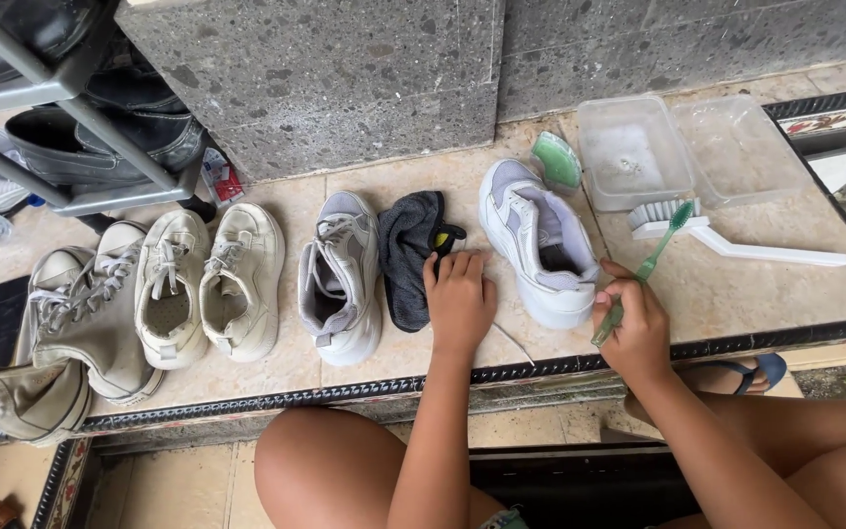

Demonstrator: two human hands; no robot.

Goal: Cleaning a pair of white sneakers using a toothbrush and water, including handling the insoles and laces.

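I am looking down at a tiled stone ledge (247, 392) lined with shoes. My left hand (459, 299) lies flat, fingers together, on a dark grey cloth (408, 250) between a grey-and-white sneaker (340, 279) and a white chunky sneaker (538, 240); it clasps nothing. My right hand (634, 328) is curled tight around a green toothbrush (650, 260), its bristles up near a white long-handled scrub brush (727, 240). Behind stand two clear plastic tubs (687, 147) and a green sponge (555, 159). To the left sit cream sneakers (212, 284) and worn high-tops (75, 333). A metal shoe rack (80, 108) is cut off at the corner. My bare knees fill the bottom edge.
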